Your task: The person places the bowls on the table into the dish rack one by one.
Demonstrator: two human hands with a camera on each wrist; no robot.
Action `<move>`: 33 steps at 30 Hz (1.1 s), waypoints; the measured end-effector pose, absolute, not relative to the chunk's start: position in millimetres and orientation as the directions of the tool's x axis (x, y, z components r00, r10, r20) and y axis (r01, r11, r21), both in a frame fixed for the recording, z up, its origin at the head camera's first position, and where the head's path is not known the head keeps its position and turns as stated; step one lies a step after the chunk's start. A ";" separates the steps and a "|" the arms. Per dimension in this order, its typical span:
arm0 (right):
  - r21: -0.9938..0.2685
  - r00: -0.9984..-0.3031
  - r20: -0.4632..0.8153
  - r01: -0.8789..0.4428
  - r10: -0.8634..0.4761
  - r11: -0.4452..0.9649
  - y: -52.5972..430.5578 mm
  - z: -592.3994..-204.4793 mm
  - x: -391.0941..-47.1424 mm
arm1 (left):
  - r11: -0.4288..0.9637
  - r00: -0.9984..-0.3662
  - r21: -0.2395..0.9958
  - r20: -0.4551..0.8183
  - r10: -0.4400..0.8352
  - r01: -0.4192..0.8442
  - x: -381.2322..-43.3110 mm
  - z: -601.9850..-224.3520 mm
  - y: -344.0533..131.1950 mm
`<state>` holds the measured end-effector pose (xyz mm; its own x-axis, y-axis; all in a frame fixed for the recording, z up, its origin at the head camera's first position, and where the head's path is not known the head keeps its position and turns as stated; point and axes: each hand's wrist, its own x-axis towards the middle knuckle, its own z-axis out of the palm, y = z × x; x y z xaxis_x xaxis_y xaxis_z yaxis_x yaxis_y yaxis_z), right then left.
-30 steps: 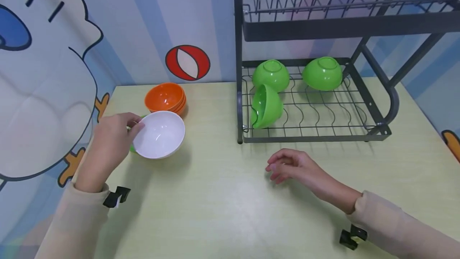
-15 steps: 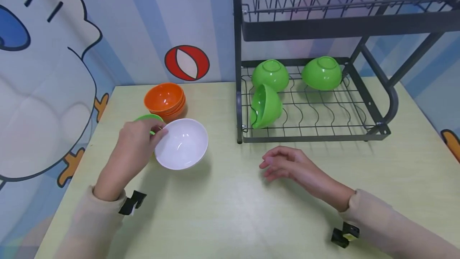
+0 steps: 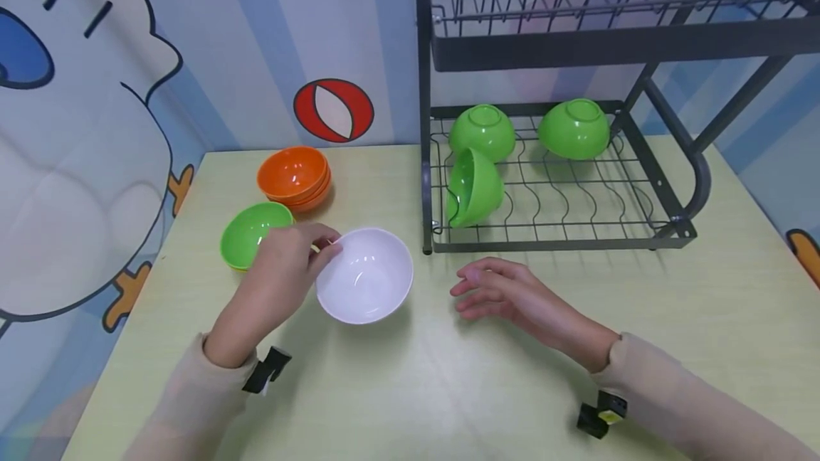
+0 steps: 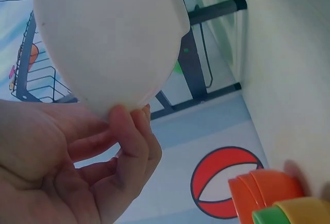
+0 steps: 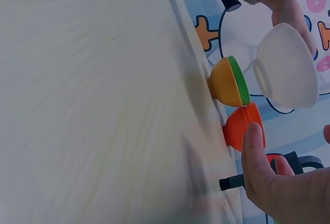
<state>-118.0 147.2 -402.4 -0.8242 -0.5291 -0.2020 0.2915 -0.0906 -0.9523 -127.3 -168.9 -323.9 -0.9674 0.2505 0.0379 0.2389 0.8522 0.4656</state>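
Observation:
A white bowl [image 3: 365,277] is held above the table, its opening facing up. My left hand [image 3: 282,272] pinches its left rim between thumb and fingers; the left wrist view shows the fingertips [image 4: 126,126] at the edge of the bowl's pale outside [image 4: 111,38]. To the right of the bowl, my right hand [image 3: 522,301] hovers over the table with fingers loosely bent and nothing in them. Behind my left hand sits a green bowl [image 3: 253,233], which shows a yellow outside below its green rim in the right wrist view. Beyond it stands a stack of orange bowls [image 3: 295,175].
A dark two-tier dish rack [image 3: 557,247] stands at the back right. Its lower tier carries two upturned green bowls [image 3: 573,130] and a green bowl [image 3: 474,191] tipped on its side. A patterned wall [image 3: 256,55] closes off the table's [image 3: 410,404] back.
My left hand has carried the white bowl rightward and toward me, away from the green bowl, which now shows fully. My right hand has drifted slightly left.

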 end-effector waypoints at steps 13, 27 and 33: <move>-0.899 -0.790 -0.189 0.378 -0.583 -0.221 139.6 -399.5 -116.4 | 0.815 -0.946 0.493 0.061 0.319 0.306 -119.7 -319.1 -140.3; -0.871 -0.795 -0.183 0.404 -0.578 -0.279 146.0 -388.7 -112.3 | 0.795 -0.939 0.515 0.064 0.337 0.321 -117.6 -319.0 -120.2; -0.862 -0.793 -0.160 0.402 -0.588 -0.308 150.7 -385.2 -111.3 | 0.783 -0.937 0.530 0.068 0.343 0.326 -117.6 -320.8 -116.9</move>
